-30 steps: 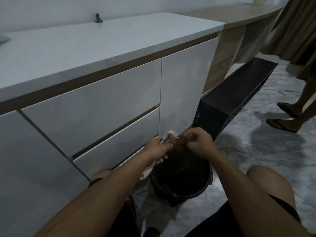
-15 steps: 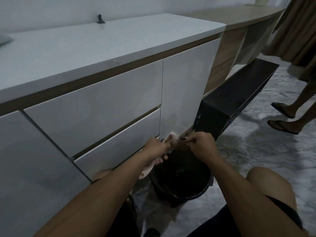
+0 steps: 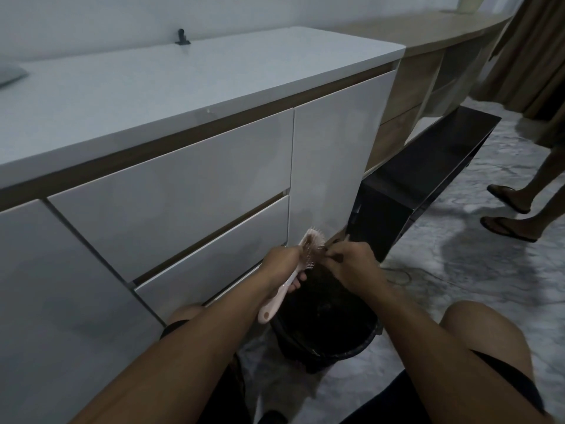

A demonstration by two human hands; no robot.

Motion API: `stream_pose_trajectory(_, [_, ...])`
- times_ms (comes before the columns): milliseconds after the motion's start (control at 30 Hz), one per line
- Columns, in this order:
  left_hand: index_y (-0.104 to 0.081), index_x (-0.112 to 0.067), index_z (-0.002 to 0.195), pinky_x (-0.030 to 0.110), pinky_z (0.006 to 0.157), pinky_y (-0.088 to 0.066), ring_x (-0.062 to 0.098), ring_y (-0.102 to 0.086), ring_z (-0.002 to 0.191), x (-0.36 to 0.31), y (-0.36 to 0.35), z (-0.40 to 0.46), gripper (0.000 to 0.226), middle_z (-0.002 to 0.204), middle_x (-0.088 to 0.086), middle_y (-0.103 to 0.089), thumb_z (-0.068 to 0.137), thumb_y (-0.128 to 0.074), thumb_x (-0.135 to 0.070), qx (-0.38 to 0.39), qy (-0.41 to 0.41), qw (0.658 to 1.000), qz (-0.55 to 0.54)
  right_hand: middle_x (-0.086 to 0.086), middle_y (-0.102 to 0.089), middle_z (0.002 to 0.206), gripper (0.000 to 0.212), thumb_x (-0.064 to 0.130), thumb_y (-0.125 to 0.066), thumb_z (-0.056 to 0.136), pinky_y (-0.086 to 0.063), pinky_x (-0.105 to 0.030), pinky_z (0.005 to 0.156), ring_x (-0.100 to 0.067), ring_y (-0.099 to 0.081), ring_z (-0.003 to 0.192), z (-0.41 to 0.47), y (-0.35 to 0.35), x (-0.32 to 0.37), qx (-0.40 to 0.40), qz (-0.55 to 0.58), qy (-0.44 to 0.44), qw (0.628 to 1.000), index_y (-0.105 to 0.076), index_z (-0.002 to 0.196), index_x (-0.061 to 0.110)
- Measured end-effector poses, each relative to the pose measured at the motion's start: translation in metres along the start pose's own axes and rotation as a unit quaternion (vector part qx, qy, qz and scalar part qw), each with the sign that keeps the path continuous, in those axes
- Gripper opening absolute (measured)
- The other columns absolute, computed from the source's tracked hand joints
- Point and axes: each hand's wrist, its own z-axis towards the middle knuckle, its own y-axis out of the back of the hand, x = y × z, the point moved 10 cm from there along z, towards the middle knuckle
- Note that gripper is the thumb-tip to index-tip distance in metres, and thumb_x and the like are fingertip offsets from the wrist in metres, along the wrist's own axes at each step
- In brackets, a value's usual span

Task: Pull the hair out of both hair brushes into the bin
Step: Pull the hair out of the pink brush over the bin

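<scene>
Pink plastic made up the paddle hairbrush point(image 3: 308, 250), which the left hand point(image 3: 282, 264) gripped closed around the neck just below the head, the handle running back under the wrist and the bristles facing the right hand point(image 3: 351, 266). That hand was pinched, thumb against fingertips, on a dark tuft of hair point(image 3: 328, 250) at the bristle edge nearest it, both hands held directly above the black bin point(image 3: 360, 342). The brush looked light and stiff, best steadied at the neck as it was; the hair, I judged, would be soft, weightless and clingy, best taken low at the bristle roots and peeled off in a mat. No second brush showed
</scene>
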Motion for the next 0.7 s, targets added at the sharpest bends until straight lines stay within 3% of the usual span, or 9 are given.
stream_pose_trajectory(167, [-0.066, 0.0, 0.093, 0.022, 0.039, -0.036, 0.022, -0.049, 0.04, -0.001, 0.011, 0.004, 0.027, 0.066, 0.017, -0.062, 0.087, -0.053, -0.023, -0.046, -0.019, 0.999, 0.005, -0.004, -0.074, 0.072, 0.01, 0.02, -0.07, 0.08, -0.057, -0.039, 0.07, -0.018, -0.067, 0.065, 0.001, 0.011, -0.014, -0.005, -0.051, -0.071, 0.996, -0.076, 0.074, 0.013])
stream_pose_trajectory(267, [-0.064, -0.001, 0.095, 0.023, 0.041, -0.037, 0.022, -0.049, 0.041, 0.002, 0.007, 0.004, 0.025, 0.066, 0.018, -0.062, 0.085, -0.051, -0.019, -0.035, -0.013, 0.999, 0.001, -0.002, -0.074, 0.082, 0.006, 0.021, -0.073, 0.078, -0.056, -0.037, 0.075, -0.019, -0.068, 0.076, -0.002, 0.006, -0.023, 0.03, -0.048, -0.105, 0.993, -0.076, 0.081, 0.017])
stream_pose_trajectory(367, [-0.065, -0.001, 0.091, 0.023, 0.041, -0.039, 0.023, -0.05, 0.04, 0.003, 0.002, 0.002, 0.024, 0.064, 0.018, -0.062, 0.083, -0.051, -0.02, -0.022, -0.008, 1.0, 0.003, 0.003, -0.071, 0.107, 0.036, 0.03, -0.077, 0.074, -0.055, -0.038, 0.087, -0.017, -0.065, 0.097, -0.006, -0.009, -0.027, 0.089, -0.01, -0.11, 0.99, -0.069, 0.109, 0.026])
stream_pose_trajectory(467, [-0.063, -0.005, 0.078, 0.024, 0.043, -0.04, 0.025, -0.051, 0.04, 0.001, -0.002, 0.001, 0.022, 0.061, 0.018, -0.061, 0.085, -0.048, -0.019, -0.015, -0.008, 1.0, 0.002, 0.006, -0.067, 0.118, 0.055, 0.04, -0.076, 0.072, -0.054, -0.037, 0.092, -0.014, -0.062, 0.106, -0.005, -0.01, -0.022, 0.076, 0.008, -0.091, 0.993, -0.06, 0.123, 0.029])
stream_pose_trajectory(600, [-0.061, -0.005, 0.072, 0.024, 0.042, -0.038, 0.024, -0.049, 0.04, -0.004, -0.013, -0.002, 0.023, 0.061, 0.016, -0.059, 0.088, -0.046, -0.016, 0.011, -0.01, 1.0, 0.008, 0.006, -0.075, 0.101, 0.025, 0.026, -0.074, 0.08, -0.057, -0.034, 0.083, -0.01, -0.068, 0.09, -0.003, 0.003, -0.001, 0.017, 0.016, -0.022, 0.999, -0.073, 0.105, 0.026])
stream_pose_trajectory(700, [-0.063, -0.002, 0.082, 0.023, 0.04, -0.038, 0.023, -0.05, 0.041, -0.005, -0.012, -0.002, 0.021, 0.063, 0.016, -0.06, 0.087, -0.048, -0.015, 0.0, -0.017, 1.0, 0.013, 0.001, -0.076, 0.08, 0.006, 0.021, -0.073, 0.08, -0.058, -0.038, 0.072, -0.013, -0.068, 0.071, -0.002, 0.009, 0.0, 0.001, 0.002, -0.031, 1.0, -0.077, 0.084, 0.02])
